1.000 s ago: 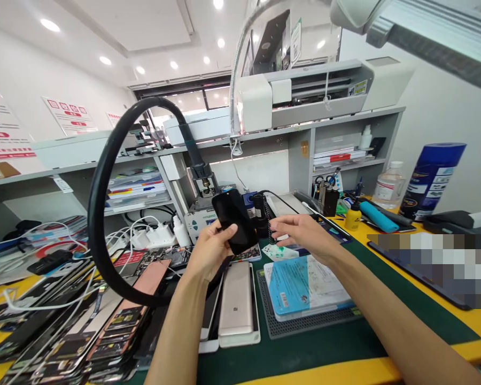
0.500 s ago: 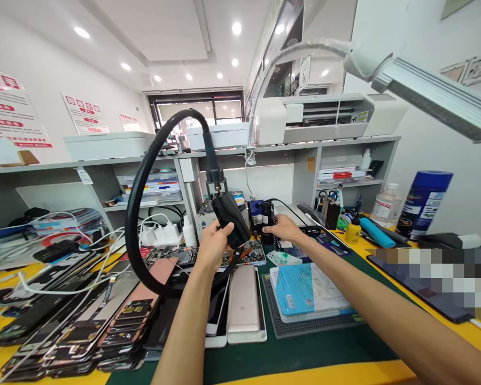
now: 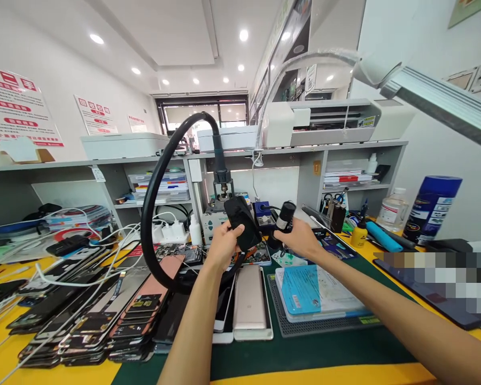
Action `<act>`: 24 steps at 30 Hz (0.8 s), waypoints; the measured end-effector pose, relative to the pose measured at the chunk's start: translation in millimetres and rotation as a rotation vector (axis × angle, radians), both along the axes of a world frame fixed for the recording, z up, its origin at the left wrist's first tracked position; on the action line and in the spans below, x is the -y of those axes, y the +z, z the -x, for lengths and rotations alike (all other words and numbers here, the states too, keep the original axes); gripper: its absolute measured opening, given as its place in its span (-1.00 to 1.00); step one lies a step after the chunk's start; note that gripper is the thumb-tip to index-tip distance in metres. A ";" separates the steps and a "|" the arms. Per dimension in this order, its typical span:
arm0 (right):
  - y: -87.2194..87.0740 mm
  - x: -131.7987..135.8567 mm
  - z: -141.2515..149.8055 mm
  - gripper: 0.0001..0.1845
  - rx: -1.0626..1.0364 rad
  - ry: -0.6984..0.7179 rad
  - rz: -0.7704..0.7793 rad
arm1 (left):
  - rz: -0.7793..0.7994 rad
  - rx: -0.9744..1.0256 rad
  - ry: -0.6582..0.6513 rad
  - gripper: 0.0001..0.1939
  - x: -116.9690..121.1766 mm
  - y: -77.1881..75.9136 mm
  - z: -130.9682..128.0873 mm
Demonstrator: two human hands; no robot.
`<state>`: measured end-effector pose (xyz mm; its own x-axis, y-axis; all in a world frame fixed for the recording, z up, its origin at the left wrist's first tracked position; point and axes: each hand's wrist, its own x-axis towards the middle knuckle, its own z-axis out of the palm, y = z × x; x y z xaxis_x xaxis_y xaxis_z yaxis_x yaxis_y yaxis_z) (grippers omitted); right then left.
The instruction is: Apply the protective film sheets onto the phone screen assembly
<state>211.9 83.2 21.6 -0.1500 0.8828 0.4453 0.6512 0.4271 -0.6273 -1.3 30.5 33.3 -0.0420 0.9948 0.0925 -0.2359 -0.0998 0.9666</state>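
Leaning phone (image 3: 241, 218): longways up, top tipped left
Left fingers (image 3: 238, 230): pinching phone
Right fingers (image 3: 281, 237): bent round tilted tube (image 3: 285, 214)

The white ceiling (image 3: 176, 37) has a raised rectangular panel and rows of round recessed lights (image 3: 243, 35), all glowing. Posters (image 3: 96, 114) with red lettering hang along the pale left wall (image 3: 70, 88). At the back, a dark-framed window (image 3: 233, 111) sits above a grey shelving unit (image 3: 310, 168). A long-headed lamp (image 3: 444, 106) on a curved neck stretches in front of the pale right wall (image 3: 431, 152), over a yellow tabletop (image 3: 316, 373).
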 end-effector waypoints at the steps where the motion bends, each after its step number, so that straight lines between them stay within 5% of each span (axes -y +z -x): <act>1: 1.2 9.4 -7.0 -0.75 -0.026 -0.008 -0.046 | 0.000 0.000 -0.018 -0.61 0.5 -0.2 -2.9; 8: 15.0 63.7 -51.6 -0.66 -0.260 -0.089 -0.357 | 0.038 -0.006 -0.177 -0.64 2.3 -9.2 -33.2; 14: 0.6 63.0 -62.2 -0.70 -0.339 0.019 -0.509 | 0.066 0.018 -0.199 -0.86 -0.5 -19.0 -45.2; 18: -11.7 62.4 -68.8 -0.69 -0.204 0.110 -0.713 | 0.068 0.025 -0.184 -0.83 -3.4 -23.6 -46.9; 24: -12.5 80.7 -62.6 -0.57 -0.202 0.243 -0.730 | 0.070 0.002 -0.207 -0.87 -2.9 -26.3 -51.0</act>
<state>274.5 2.5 9.1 -0.1559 0.3105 0.9377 0.3903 0.8914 -0.2303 49.7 33.4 6.9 0.1640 0.9862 0.0225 -0.2461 0.0188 0.9691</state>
